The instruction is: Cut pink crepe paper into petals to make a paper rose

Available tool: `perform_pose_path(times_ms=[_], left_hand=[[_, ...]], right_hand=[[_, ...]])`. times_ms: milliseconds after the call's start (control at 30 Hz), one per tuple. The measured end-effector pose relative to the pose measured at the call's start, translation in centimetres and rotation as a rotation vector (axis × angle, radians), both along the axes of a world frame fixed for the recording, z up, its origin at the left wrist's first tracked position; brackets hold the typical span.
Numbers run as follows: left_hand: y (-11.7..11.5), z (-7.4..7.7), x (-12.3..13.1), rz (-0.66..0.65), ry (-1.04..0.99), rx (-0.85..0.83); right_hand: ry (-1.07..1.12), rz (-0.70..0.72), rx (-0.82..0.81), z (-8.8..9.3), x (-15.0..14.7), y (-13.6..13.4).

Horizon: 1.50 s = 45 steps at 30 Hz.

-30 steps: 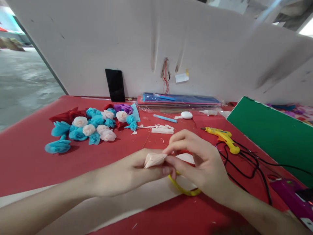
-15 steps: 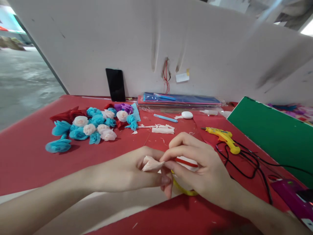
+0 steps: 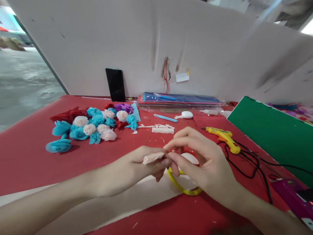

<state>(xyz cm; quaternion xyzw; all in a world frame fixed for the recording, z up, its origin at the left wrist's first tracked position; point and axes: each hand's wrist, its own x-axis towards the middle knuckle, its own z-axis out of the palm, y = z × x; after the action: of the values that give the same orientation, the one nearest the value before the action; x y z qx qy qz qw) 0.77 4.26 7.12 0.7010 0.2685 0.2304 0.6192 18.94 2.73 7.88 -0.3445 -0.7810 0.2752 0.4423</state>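
Observation:
My left hand [image 3: 139,166] is closed on a small folded piece of pale pink crepe paper [image 3: 153,158], its layered edge showing above the thumb. At the paper's right end, the thumb and forefinger of my right hand [image 3: 195,160] pinch close against my left fingertips; the exact spot they grip is partly hidden. Beneath my right hand lies a yellow loop [image 3: 184,190], partly covered, with something pale and round [image 3: 190,158] behind it. A long pale paper strip [image 3: 117,204] stretches across the table under my hands.
Blue, pink, red and purple paper flowers [image 3: 89,129] are heaped at left. A yellow glue gun [image 3: 223,136] with a black cord lies right, by a green board [image 3: 271,137]. Cut paper pieces [image 3: 163,130], a blue pen [image 3: 165,118] and a phone [image 3: 115,85] are farther back.
The crepe paper now lies flatter and lower in my left hand. My right fingers have risen slightly and spread, and more of the yellow loop shows.

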Motion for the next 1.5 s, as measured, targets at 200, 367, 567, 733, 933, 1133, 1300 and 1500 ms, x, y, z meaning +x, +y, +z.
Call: perform_pose_path(times_ms=[200, 367, 567, 733, 933, 1133, 1300, 1500], left_hand=[[0.0, 0.4, 0.1, 0.029, 0.080, 0.025], [0.1, -0.1, 0.5, 0.031, -0.029, -0.141], [-0.3, -1.7, 0.1, -0.043, -0.039, -0.279], [0.1, -1.4, 0.7, 0.010, -0.218, -0.411], [1.5, -1.2, 0.7, -0.075, -0.139, -0.570], [1.2, -1.2, 0.4, 0.183, -0.091, -0.244], [0.6, -0.9, 0.6, 0.455, 0.040, 0.104], [-0.2, -0.9, 0.4, 0.521, 0.087, 0.497]], right_hand=[[0.006, -0.041, 0.006, 0.2, 0.3, 0.0], [0.001, 0.009, 0.030, 0.0, 0.0, 0.1], [-0.048, 0.044, -0.086, -0.7, -0.7, -0.3], [-0.068, 0.091, 0.066, -0.6, -0.3, -0.4], [-0.056, 0.085, 0.453, -0.2, 1.2, 0.6], [-0.005, 0.075, 0.366, -0.9, 0.9, 1.6], [0.110, -0.088, -0.091, -0.9, 0.5, 1.5], [-0.006, 0.082, -0.344, -0.4, 0.1, 0.7]])
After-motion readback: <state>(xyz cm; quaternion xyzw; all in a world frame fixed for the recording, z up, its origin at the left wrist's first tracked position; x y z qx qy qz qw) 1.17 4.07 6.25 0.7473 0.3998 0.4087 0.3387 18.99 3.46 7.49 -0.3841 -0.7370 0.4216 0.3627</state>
